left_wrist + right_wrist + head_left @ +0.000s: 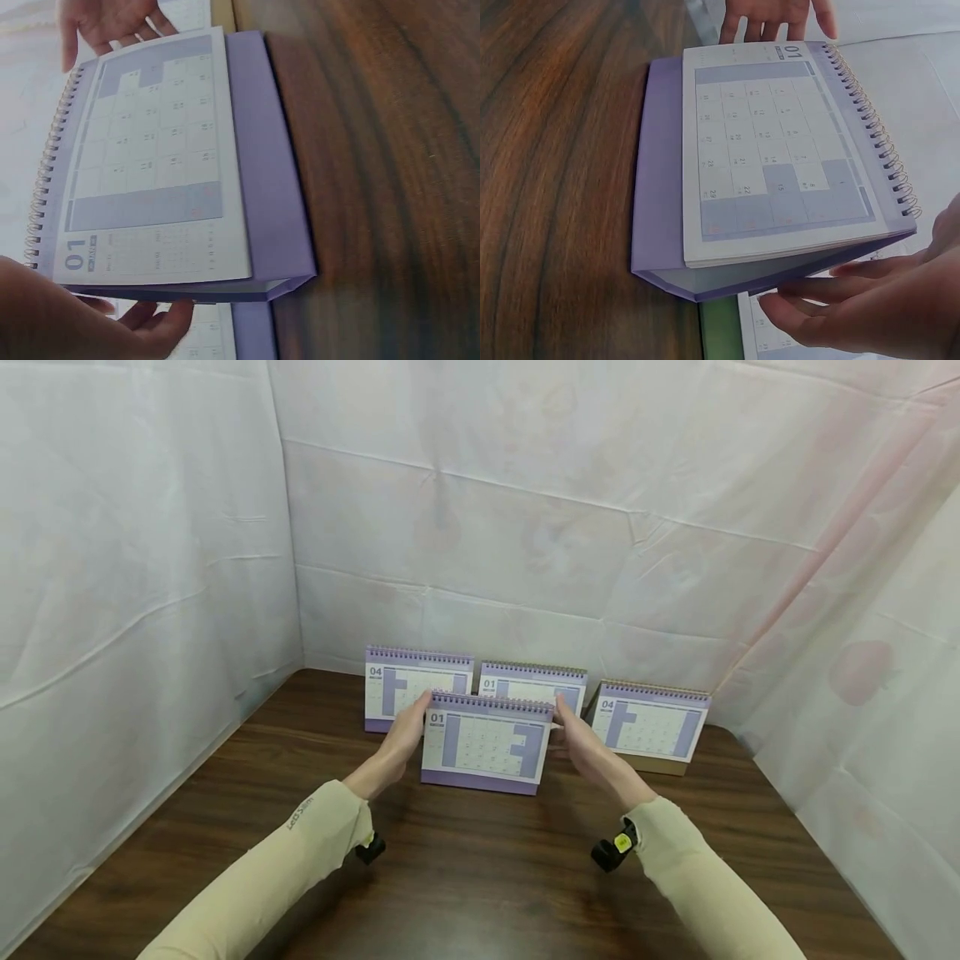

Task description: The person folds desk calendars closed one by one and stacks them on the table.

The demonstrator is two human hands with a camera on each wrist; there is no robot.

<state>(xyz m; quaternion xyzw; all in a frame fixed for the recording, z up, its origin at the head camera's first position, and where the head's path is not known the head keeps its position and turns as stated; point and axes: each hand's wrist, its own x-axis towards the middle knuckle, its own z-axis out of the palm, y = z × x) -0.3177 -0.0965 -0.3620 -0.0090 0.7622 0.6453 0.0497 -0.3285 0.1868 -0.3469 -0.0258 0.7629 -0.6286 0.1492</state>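
A purple desk calendar (483, 745) showing page 01 stands in tent form on the dark wooden table, its spiral binding on top. At its left edge is my left hand (403, 731), and my right hand (588, 747) is at its right edge. Both hands have relaxed fingers, without curling round the calendar. In the left wrist view my left hand (82, 319) lies by the side edge, some fingers partly behind it. The right wrist view has my right hand (885, 300) beside the other side edge; whether it touches is hard to tell.
Behind stand a 04 calendar (378, 693) at left, another 01 calendar (534, 675) in the middle, partly covered, and a 04 calendar (651, 722) with a tan base at right. White cloth (465, 527) hangs behind the table (480, 868) and along both sides.
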